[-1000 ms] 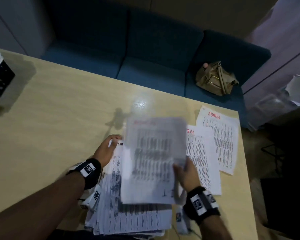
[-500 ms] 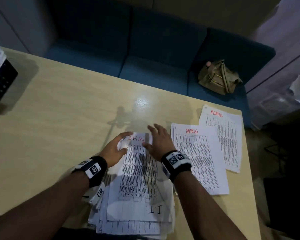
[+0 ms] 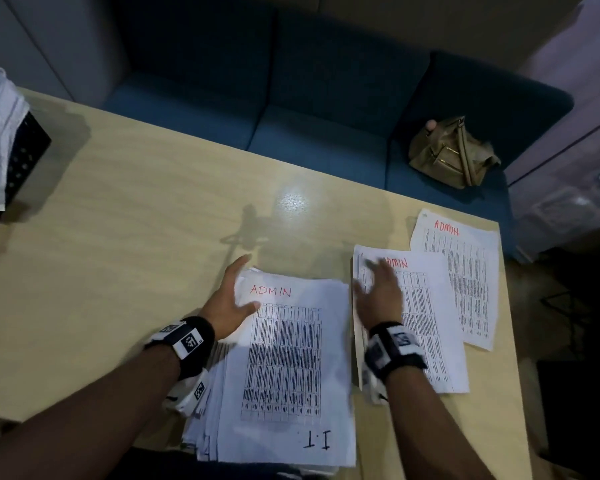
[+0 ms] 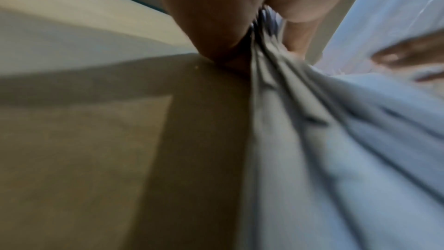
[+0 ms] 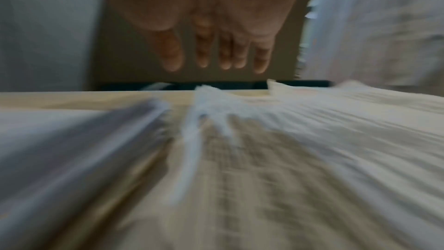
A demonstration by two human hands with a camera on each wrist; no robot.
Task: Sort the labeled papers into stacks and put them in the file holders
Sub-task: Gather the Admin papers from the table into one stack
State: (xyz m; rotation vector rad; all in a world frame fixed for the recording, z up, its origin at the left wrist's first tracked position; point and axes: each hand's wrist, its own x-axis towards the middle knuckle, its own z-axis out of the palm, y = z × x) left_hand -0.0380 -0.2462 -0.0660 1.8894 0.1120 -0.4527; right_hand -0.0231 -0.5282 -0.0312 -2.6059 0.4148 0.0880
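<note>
On the tabletop (image 3: 125, 216), close to its near edge, lies the unsorted pile (image 3: 284, 368), its top sheet marked ADMIN in red at the far end and I.T at the near end, long axis running away from the person. The left hand (image 3: 231, 299) grips the pile's far left corner, thumb on the top sheet and fingers (image 4: 209, 31) curled down along the edge, as the left wrist view shows. The right hand (image 3: 378, 296) hovers flat and blurred over the nearer ADMIN sheet (image 3: 426, 323), just right of the pile, fingers (image 5: 204, 45) straight and holding nothing. A second ADMIN sheet (image 3: 465, 282) lies beyond, partly under it. Since the top sheet reads ADMIN, it likely belongs rightward, and the right hand is nearer that spot. A black file holder (image 3: 21, 157) with papers stands well apart at far left.
</note>
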